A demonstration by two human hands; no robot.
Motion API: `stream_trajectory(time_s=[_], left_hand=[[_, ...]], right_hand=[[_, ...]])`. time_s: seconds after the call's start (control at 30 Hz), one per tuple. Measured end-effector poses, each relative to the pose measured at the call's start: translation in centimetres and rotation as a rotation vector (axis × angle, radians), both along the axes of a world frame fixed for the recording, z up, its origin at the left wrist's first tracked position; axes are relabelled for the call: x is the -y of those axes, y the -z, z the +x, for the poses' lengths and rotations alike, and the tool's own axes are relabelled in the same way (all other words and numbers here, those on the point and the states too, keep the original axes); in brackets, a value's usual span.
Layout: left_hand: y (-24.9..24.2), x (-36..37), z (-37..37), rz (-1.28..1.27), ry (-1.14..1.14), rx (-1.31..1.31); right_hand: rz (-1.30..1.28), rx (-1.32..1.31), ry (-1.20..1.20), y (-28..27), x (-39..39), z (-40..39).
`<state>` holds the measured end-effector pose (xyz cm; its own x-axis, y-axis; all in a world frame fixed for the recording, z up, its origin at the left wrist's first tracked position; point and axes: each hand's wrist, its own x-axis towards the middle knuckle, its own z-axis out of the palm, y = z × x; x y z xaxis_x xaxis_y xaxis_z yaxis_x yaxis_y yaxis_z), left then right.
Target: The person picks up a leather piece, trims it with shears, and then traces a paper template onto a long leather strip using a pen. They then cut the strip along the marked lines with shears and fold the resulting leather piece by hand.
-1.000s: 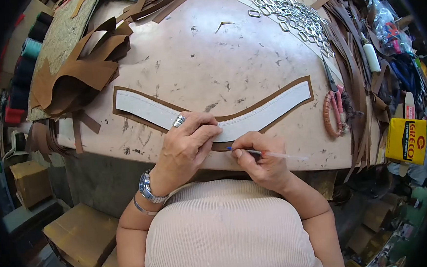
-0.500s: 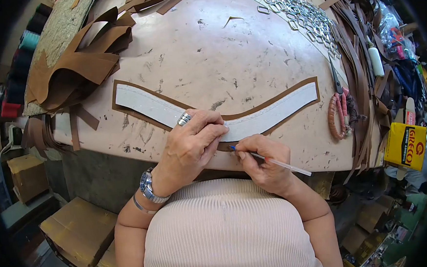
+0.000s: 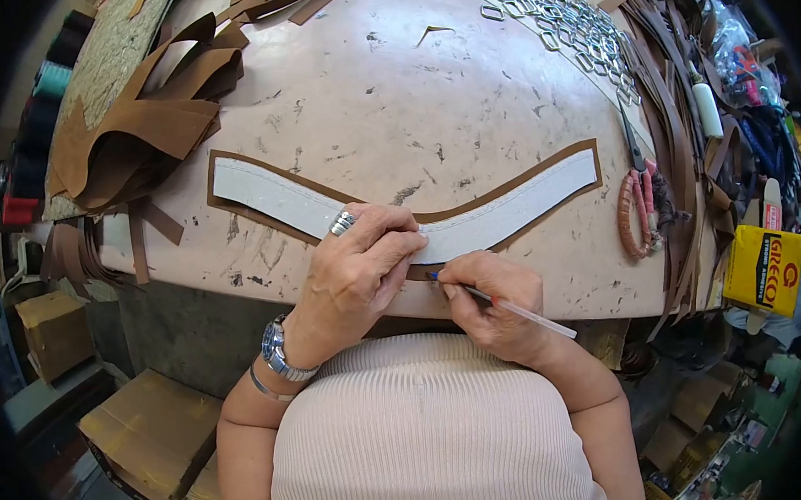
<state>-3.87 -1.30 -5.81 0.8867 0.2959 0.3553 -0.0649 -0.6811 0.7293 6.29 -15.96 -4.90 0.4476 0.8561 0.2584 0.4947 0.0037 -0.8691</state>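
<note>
A curved white strip (image 3: pixel 273 190) with a line along it lies on a slightly larger brown leather piece (image 3: pixel 594 153), whose border shows around it. My left hand (image 3: pixel 355 262), with a ring and a wristwatch, presses its closed fingers on the strip's middle. In my right hand (image 3: pixel 495 301) is a clear pen (image 3: pixel 540 319), pinched in the fingers. Its blue tip touches or nearly touches the leather's lower border, just right of my left fingers. The strip's centre is partly hidden by my left hand.
Brown leather pieces (image 3: pixel 150 128) are heaped at the table's left. Metal rings (image 3: pixel 580 28) lie at the upper right, above scissors (image 3: pixel 637 190) with wrapped handles. Brown straps hang over the right edge beside a yellow box (image 3: pixel 762 269). Cardboard boxes (image 3: pixel 155 435) stand below left.
The pen's rear end has swung slightly down and left, with its tip still near the same spot. My left hand stays almost where it was. The camera view has shifted slightly.
</note>
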Motion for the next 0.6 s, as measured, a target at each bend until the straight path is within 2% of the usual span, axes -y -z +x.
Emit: stream_trajectory(time_s=[0.17,0.27,0.3,0.4,0.53,0.6], left_hand=[[-0.1,0.0,0.0,0.03,-0.002,-0.002],[0.0,-0.1,-0.1,0.04,0.011,-0.002],[-0.1,-0.1,-0.1,0.046,0.016,-0.009],[-0.5,0.0,0.0,0.084,0.034,-0.018],[-0.5,-0.2,-0.4,0.121,0.069,-0.05],[-0.6,-0.2,-0.4,0.136,0.073,-0.06]], right_hand=[[-0.066,-0.003,-0.045,-0.3,0.1,0.3],[-0.127,-0.426,0.088,-0.5,0.6,0.5],[-0.114,-0.464,0.131,-0.6,0.4,0.9],[-0.104,-0.395,0.165,-1.4,-0.7,2.2],[-0.162,-0.16,0.074,-1.9,-2.5,3.5],[-0.152,-0.127,0.042,-1.3,-2.7,3.6]])
